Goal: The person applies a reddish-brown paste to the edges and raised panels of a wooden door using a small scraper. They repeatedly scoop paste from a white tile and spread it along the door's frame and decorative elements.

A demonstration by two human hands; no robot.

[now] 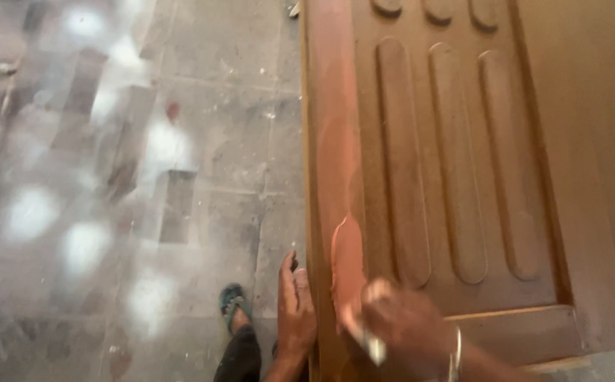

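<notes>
Right hand (403, 318), blurred, closed around a small pale scraper (372, 346), blade low at the near end of the door's (463, 177) left border. Just above the blade, a thick smear of reddish-orange filler (347, 262), thinning into a paler streak far up the same border. Brown carved door lying flat, three long rounded grooves down its panel. Left hand (294, 311), fingers straight and together, pressed flat against the door's left edge, holding nothing. Left of that edge, dusty grey tiled floor (208, 141) with open room; a sandalled foot (233, 301) near the hands. Metal bangle (456, 357) on the right wrist.
</notes>
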